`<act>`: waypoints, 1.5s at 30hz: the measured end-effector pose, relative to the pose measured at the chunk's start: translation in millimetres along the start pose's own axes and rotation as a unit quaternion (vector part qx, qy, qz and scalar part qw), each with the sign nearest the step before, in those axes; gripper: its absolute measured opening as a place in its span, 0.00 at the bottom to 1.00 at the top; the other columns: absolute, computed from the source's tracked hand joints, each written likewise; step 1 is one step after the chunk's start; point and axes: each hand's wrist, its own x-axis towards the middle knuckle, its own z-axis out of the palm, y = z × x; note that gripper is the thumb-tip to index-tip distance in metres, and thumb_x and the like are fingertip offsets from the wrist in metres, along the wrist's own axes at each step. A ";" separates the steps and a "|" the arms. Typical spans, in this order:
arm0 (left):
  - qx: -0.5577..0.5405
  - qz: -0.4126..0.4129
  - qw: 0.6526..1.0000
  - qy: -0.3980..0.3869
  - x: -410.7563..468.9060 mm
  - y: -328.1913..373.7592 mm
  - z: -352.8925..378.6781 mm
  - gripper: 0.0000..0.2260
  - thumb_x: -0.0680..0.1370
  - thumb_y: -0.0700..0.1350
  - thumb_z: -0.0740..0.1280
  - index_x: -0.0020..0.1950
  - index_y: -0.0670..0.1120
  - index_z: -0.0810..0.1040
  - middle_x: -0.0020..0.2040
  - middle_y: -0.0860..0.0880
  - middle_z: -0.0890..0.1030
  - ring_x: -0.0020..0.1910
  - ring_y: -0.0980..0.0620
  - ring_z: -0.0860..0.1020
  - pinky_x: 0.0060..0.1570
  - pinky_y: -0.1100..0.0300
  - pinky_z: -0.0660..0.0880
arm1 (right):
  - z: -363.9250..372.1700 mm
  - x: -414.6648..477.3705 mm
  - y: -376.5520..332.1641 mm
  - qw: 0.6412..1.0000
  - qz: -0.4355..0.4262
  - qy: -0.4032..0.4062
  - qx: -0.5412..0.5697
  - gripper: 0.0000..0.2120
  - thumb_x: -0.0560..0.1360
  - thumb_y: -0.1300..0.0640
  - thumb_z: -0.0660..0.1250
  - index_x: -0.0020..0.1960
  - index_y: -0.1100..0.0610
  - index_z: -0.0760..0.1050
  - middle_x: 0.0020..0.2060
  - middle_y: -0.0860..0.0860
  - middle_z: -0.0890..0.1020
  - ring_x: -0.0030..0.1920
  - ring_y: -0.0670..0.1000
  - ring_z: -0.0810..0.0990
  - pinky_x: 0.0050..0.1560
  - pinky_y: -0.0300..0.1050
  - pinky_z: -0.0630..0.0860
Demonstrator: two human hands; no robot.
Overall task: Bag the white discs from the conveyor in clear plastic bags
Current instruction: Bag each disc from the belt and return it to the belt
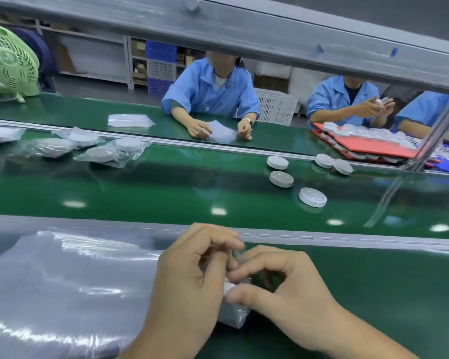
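Clear plastic bag (235, 314) with a white disc (228, 287) is pinched by the left grip (189, 275) and right grip (288, 288) on the green bench (373, 294), beside the conveyor rail (347, 240), open belt (166, 193) beyond.

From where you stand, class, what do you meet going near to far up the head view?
Left hand and right hand holding a clear bag → nearest loose disc → opposite worker's flat bag → white crate.
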 end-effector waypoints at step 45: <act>0.389 -0.008 0.906 -0.166 9.2 -21.8 -23.2 0.06 0.73 0.59 0.64 0.42 0.63 0.80 0.39 0.68 0.80 0.39 0.65 0.77 0.36 0.68 0.73 | -61.6 18.7 43.2 0.971 0.043 0.118 -0.202 0.09 0.74 0.45 0.57 0.47 0.44 0.75 0.43 0.41 0.82 0.43 0.46 0.79 0.42 0.38 0.73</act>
